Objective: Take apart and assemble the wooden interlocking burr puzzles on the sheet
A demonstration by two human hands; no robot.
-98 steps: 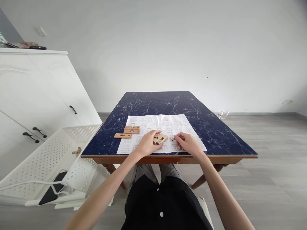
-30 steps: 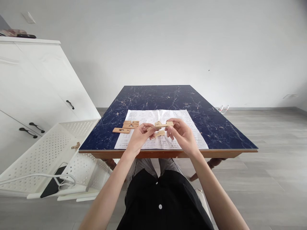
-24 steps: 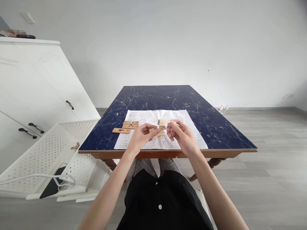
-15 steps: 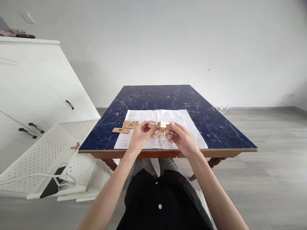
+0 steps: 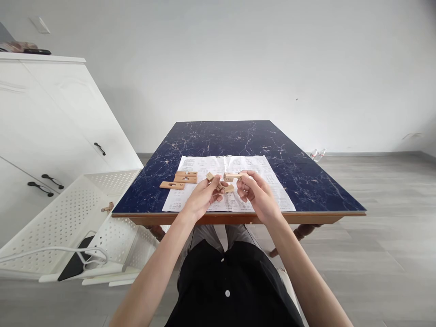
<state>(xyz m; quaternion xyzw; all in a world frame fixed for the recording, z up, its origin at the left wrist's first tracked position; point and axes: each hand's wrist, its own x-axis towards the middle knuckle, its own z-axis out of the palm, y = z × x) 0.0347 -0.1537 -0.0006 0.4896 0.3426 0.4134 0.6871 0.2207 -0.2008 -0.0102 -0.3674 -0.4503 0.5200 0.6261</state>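
Observation:
Over a printed paper sheet (image 5: 272,190), my right hand (image 5: 258,193) pinches the end of a light wooden puzzle block (image 5: 232,176) with marks on its side. My left hand (image 5: 203,195) is closed on another wooden puzzle piece (image 5: 210,175), whose end sticks up past the thumb; the fingers hide part of it. Between the hands, a further wooden piece (image 5: 230,188) shows low over the sheet; whether it rests on the paper I cannot tell. Left of my left hand lie several flat wooden pieces with cut-out slots, the nearest slotted piece (image 5: 172,185) partly off the paper.
The sheet lies at the near edge of a dark blue marbled table (image 5: 221,136). To the left are a white perforated basket (image 5: 64,222) with a wooden piece (image 5: 108,207) in it, and a white cabinet (image 5: 51,113). Clear bottles (image 5: 318,155) are on the floor beyond the table's right side.
My hands have drawn apart, and the wooden pieces that were together between them are now separate. My left hand has turned and its piece is tilted upward.

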